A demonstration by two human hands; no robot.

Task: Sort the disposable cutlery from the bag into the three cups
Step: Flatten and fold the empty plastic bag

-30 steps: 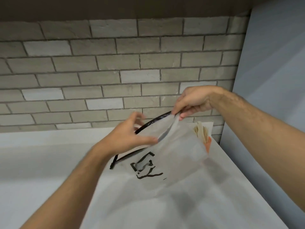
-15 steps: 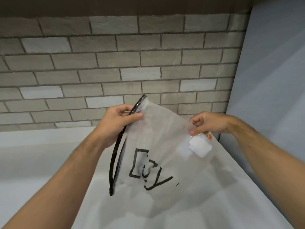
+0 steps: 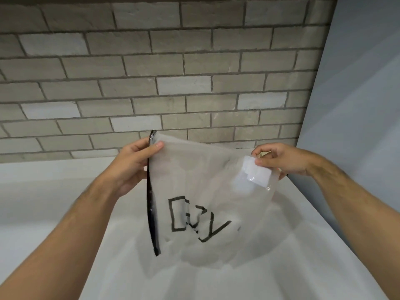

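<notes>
Both hands pinching the frosted bag above the white counter, left hand at its black zipper edge, right hand at the far corner; risk of spilling cutlery, with no cups in sight.

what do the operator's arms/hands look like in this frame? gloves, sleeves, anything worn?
Both arms are bare from the frame edge to the fingertips: no sleeves in view. The left hand and right hand have no gloves, and no rings, watch or wristbands are visible. Light hair shows on both forearms. No markers or cables are attached.
</notes>
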